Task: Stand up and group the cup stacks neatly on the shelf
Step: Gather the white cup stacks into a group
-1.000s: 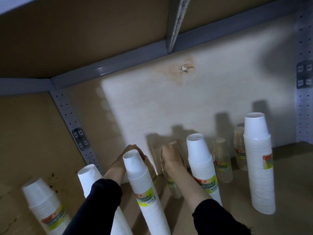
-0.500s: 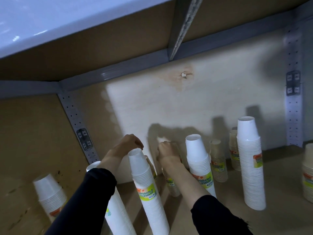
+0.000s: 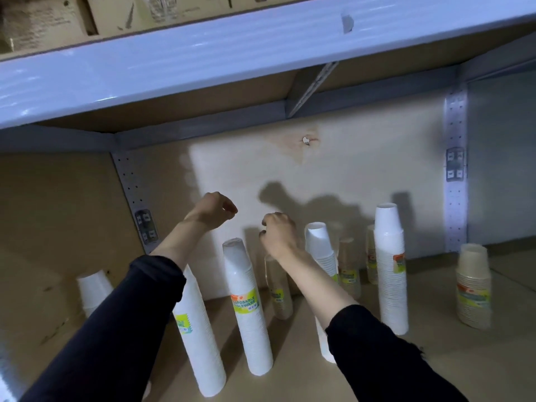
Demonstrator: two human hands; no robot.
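Nothing held by either hand. Left hand (image 3: 215,209) loosely curled, fingers bent inward, raised in front of the pale back panel (image 3: 362,169) and above the stacks, touching none of them. Right hand (image 3: 278,231) also loosely curled, lifted just above a brown cup stack (image 3: 279,291); probably clear of its top, though the wrist hides the contact point. Both forearms bare, black sleeves (image 3: 121,323) pushed up.

On the brown shelf board (image 3: 435,367), all stacks standing upright, mouths down. Toward the front edge at the middle: a tall white cup stack (image 3: 249,309) with a yellow-green label, and just left of it a second tall white stack (image 3: 200,340), partly hidden by the left arm. Near the left edge, apart from the rest, a short white stack (image 3: 94,288). Behind the right forearm, another white stack (image 3: 320,250), its lower part covered by the sleeve. Close to the back panel, two slim brown stacks (image 3: 348,268) side by side, the farther one half hidden behind the tallest white stack (image 3: 390,268), which stands right of centre. Toward the right edge, well apart, a short wide tan stack (image 3: 473,285), blurred.

Overhead, a grey metal beam (image 3: 261,50) of the next level, cardboard boxes (image 3: 46,18) resting on top. Perforated grey uprights (image 3: 456,169) at the back corners.
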